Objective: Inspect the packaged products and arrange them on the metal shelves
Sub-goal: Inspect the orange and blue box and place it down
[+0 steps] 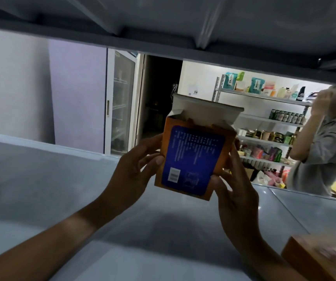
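1. A grey metal shelf [41, 179] fills the lower part of the view, with the underside of the shelf above [163, 21] running across the top
2. Past the shelf on the left stands a lilac wall [76, 88], and next to it a glass-door cooler [120, 102] beside a dark open doorway [161, 94]
3. The left hand [136, 171] reaches in from the lower left and grips the left edge of an orange carton [193, 159]; its thumb lies on the blue panel near the carton's left side and its fingers curl round behind
4. The carton is held up above the shelf, well clear of its surface and tilted slightly; its top flap [205, 110] stands open, and the face turned to the camera carries a blue label with small print and a barcode, too blurred to read
5. The right hand [236, 189] clamps the carton's lower right corner and right edge, thumb on the front, fingers behind
6. Beyond, on the right, lit store shelves [264, 118] hold bags, cans and jars
7. A person in a grey striped top [325, 151] stands at the far right with a hand raised
8. A second orange box [317, 258] lies on the near shelf at the lower right corner, blurred
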